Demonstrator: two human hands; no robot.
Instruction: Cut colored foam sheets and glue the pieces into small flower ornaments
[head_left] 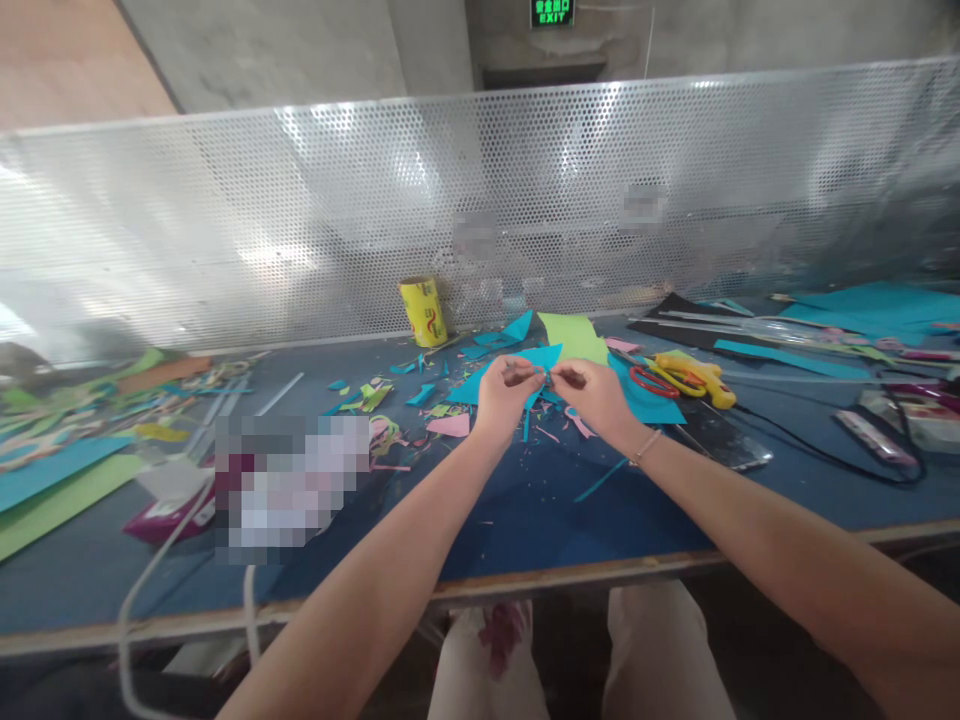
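My left hand [504, 392] and my right hand [596, 395] meet over the middle of the table, fingertips pinched close together. Between them is a small blue piece of paper [546, 379], mostly covered by the fingers, so its shape is unclear. A narrow blue paper strip [526, 422] shows just below the fingers; whether it joins the held piece I cannot tell. Behind the hands lie blue paper [469, 388] and a light green sheet [574, 335]. Red-handled scissors [652, 381] and a yellow tool [712, 382] lie just right of my right hand.
A yellow roll [423, 312] stands against the perforated metal screen [337, 220]. Coloured paper scraps [375, 395] litter the table. On the left lies a purple tool [161, 518] with a white cord, partly blurred out. A dark flat slab [727, 437] and black cable [810, 440] are right.
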